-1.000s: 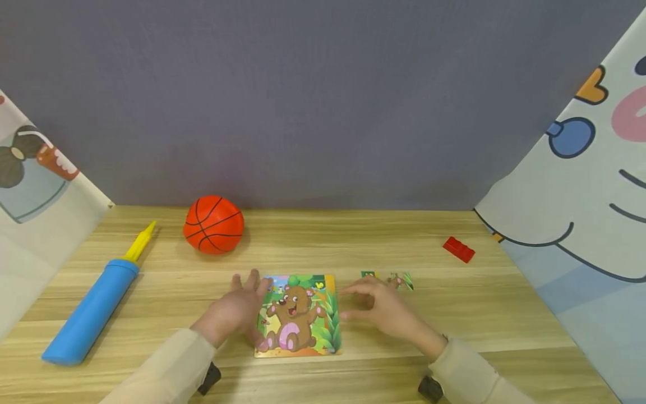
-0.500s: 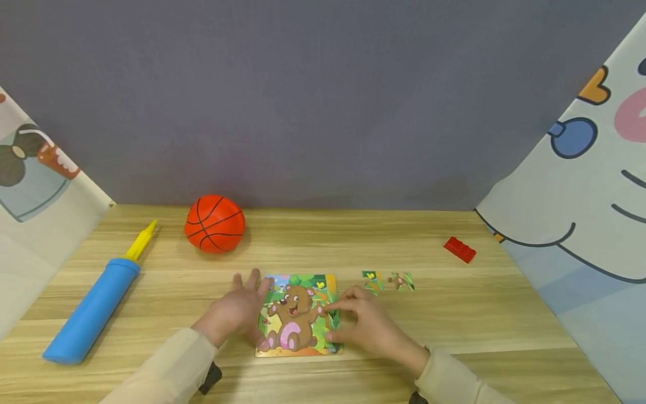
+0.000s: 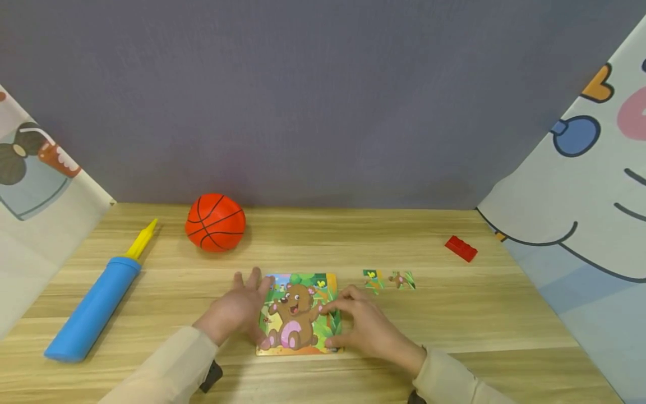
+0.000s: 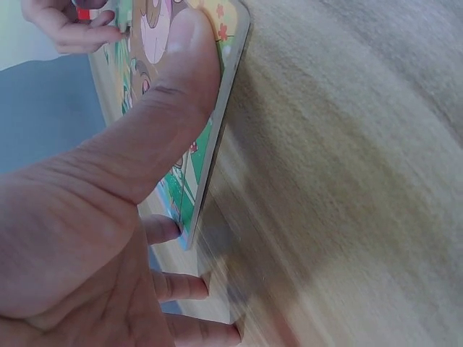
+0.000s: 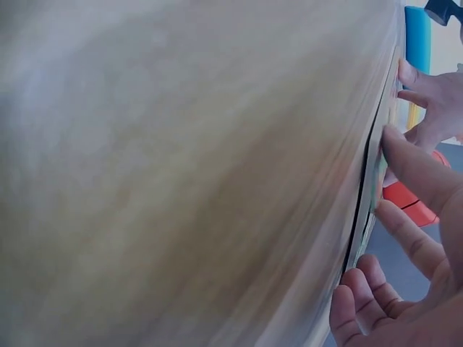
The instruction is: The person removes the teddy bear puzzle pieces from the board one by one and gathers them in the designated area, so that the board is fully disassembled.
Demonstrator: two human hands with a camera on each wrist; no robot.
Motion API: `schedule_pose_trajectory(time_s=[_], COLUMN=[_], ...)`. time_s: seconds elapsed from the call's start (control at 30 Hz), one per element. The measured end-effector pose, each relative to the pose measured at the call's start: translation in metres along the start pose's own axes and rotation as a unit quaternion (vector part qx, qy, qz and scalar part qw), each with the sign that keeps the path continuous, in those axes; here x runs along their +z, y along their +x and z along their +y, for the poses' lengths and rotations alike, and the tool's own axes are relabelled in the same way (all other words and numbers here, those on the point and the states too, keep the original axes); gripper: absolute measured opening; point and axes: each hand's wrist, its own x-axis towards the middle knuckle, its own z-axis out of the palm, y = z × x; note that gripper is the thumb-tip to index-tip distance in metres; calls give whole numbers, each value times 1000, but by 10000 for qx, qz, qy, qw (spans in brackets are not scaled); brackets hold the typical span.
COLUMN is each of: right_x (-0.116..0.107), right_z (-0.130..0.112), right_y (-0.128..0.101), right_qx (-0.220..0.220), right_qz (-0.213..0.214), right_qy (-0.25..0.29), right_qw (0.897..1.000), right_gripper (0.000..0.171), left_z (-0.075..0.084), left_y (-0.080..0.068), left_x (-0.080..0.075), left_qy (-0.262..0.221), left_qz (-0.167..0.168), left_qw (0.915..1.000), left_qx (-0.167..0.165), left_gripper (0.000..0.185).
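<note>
A square puzzle board [image 3: 298,342] with a cartoon bear lies on the wooden table between the two hands. My left hand [image 3: 234,311] rests at its left side with fingers spread. In the left wrist view, the thumb [image 4: 184,61] lies on the printed face, with the other fingers around the corner. At the right side, my right hand [image 3: 368,325] touches the printed face with index fingertip and thumb set apart. The right wrist view shows this thumb [image 5: 409,155] on the board, the rear fingers bent near the table. Two loose puzzle pieces, one with a duck [image 3: 372,278] and one with brown and green print [image 3: 402,279], lie beyond it.
A red toy basketball [image 3: 215,223] sits at the back left. Left of it lies a blue pump [image 3: 93,308] with a yellow nozzle. Toward the back right is a red toy brick [image 3: 461,248]. A grey wall [image 3: 303,101] rises behind the table.
My right hand has moved left from beside the board, so its fingertips now lie over the right part of the picture. The duck piece has come into fuller view. My left hand stays put.
</note>
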Motion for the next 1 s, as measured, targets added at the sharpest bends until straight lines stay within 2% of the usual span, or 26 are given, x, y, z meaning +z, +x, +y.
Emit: schedule_pose_trajectory(time_s=[0.23,0.47,0.73,1.0], right_x=[-3,-4,-4,-4], right_z=[-2,-1,-3,-3], right_y=[-1,-7,-10,-9], right_qx=[103,-59,-185,-525], right_qz=[-26,-29,-102,120], right_qy=[-221,-355,-200,-657], right_qw=[9997,9993,9996,9964], right_gripper=[62,46,47,42], left_z=[0,1,1,1], left_y=[1,1,1,1], left_x=[0,-1,-1,0], left_qy=[61,20,87,1], left_qz=[-42,-97,-83,-113], left_qw=[10000,9999,9999,9999], left_qx=[38,-26,-4,-70], left_gripper=[127,128,129,129])
